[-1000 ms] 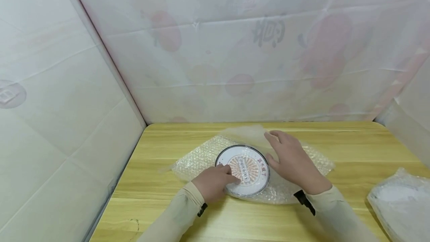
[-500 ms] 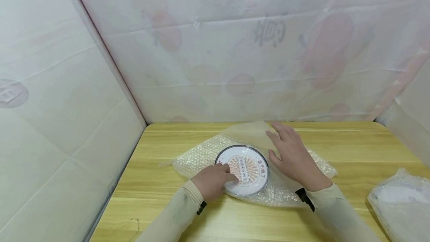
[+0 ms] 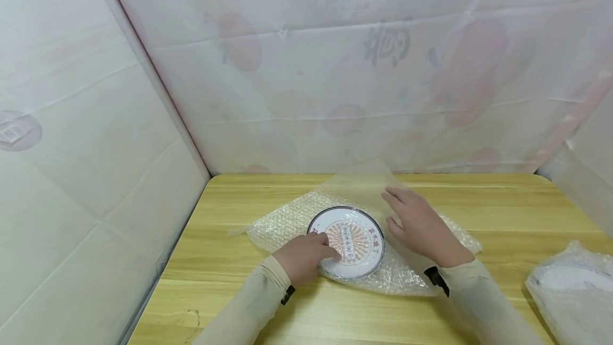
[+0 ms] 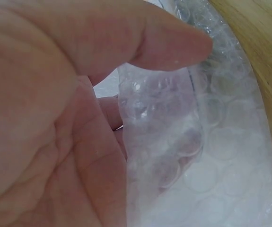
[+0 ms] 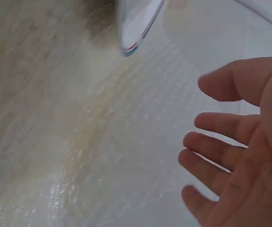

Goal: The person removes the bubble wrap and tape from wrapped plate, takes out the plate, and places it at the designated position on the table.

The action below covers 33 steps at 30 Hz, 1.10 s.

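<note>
A round white plate (image 3: 364,228) with a dark rim, red lettering and an orange sunburst lies on clear bubble wrap (image 3: 282,222) on the table. My left hand (image 3: 304,260) grips its near left side, thumb on top. In the left wrist view, the thumb (image 4: 173,47) crosses over the bubble wrap (image 4: 225,156), and the fingers show faintly through the film. My right hand (image 3: 421,225) hovers at the plate's right, fingers spread loosely, in front of a raised flap of wrap (image 3: 366,180). The right wrist view shows this hand (image 5: 240,156) holding nothing.
Another bundle in bubble wrap (image 3: 572,286) sits at the right front of the wooden table (image 3: 230,302). A printed cloth wall (image 3: 297,89) rises behind the table's back edge, and a white panel (image 3: 91,190) stands along the left.
The back flap of bubble wrap has risen higher. My right hand lifted slightly, then came down a little. The left hand and the plate have stayed in place.
</note>
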{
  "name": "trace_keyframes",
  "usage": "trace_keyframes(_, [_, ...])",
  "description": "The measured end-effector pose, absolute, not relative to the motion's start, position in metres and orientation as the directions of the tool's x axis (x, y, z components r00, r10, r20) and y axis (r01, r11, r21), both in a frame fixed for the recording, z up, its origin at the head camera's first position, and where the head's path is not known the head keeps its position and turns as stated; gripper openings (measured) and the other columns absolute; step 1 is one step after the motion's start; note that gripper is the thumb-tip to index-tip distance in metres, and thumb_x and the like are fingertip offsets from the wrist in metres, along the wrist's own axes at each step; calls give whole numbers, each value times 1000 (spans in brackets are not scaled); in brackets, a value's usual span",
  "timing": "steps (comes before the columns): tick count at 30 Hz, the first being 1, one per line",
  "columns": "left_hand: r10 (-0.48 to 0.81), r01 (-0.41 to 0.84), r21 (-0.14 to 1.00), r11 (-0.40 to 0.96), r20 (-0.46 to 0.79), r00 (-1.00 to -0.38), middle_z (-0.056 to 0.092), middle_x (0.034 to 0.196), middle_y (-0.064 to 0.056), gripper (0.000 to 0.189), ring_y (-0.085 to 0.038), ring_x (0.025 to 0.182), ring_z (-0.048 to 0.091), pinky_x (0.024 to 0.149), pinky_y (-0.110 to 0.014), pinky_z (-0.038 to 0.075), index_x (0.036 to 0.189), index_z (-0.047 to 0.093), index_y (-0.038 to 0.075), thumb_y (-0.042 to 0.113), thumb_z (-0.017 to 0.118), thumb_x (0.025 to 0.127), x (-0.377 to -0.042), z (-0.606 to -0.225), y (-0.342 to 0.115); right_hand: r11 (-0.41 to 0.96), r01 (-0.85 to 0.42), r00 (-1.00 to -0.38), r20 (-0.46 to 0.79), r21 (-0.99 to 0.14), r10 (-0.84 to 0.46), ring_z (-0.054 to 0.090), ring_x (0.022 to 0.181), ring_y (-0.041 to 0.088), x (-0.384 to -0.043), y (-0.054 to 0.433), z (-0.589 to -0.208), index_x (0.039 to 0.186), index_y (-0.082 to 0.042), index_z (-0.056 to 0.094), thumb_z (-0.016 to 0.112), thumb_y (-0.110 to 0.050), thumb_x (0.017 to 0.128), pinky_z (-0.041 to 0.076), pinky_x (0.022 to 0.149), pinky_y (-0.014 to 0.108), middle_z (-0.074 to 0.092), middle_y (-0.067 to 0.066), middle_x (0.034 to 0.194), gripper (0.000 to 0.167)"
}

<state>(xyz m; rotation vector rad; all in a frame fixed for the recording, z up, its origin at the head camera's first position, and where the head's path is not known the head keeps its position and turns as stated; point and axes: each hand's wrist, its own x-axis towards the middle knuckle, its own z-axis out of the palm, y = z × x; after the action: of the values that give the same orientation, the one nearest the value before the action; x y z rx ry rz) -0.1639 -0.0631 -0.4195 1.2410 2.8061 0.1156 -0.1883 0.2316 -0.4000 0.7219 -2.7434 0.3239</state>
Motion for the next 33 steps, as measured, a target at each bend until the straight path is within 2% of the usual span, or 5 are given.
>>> trace_keyframes(9, [711, 702, 115, 703, -66, -700, 65, 111, 5, 61, -10, 97, 62, 82, -22, 54, 126, 75, 33, -6, 73, 78, -163, -422, -58, 902, -377, -924, 151, -211, -351, 37, 144, 49, -202, 255, -413, 146, 8, 50, 54, -30, 106, 13, 121, 67, 47, 29, 152, 56])
trace_keyframes(14, [688, 679, 118, 725, -77, -722, 65, 111, 5, 61, -10, 95, 62, 82, -23, 54, 126, 75, 34, -4, 73, 78, -163, -423, -56, 901, -368, -930, 112, -232, -351, 48, 135, 52, -210, 264, -424, 142, 8, 54, 54, -31, 106, 25, 117, 68, 55, 31, 143, 53])
trace_keyframes(19, [678, 671, 104, 734, -65, -732, 66, 111, 5, 62, -11, 95, 63, 83, -26, 55, 124, 76, 34, -5, 73, 76, -162, -422, -54, 880, -399, -917, 87, -257, -390, 66, 92, 34, -215, 270, -430, 101, -7, 65, 56, -24, 104, 52, 87, 54, 69, 13, 100, 20])
trace_keyframes(23, [678, 671, 102, 734, -56, -733, 66, 110, 4, 62, -11, 96, 63, 83, -27, 55, 122, 77, 33, -6, 72, 75, -161, -419, -54, 873, -384, -917, 11, -300, -399, 50, 72, 16, -218, 274, -432, 85, -18, 53, 54, -25, 105, 45, 68, 40, 53, -2, 80, 21])
trace_keyframes(33, [655, 647, 104, 755, -70, -752, 66, 110, 4, 61, -10, 96, 61, 80, -26, 53, 122, 76, 34, -6, 73, 77, -160, -421, -51, 872, -375, -907, -70, -316, -415, 52, 76, 16, -223, 278, -439, 90, -17, 55, 56, -26, 103, 47, 71, 41, 55, -1, 83, 16])
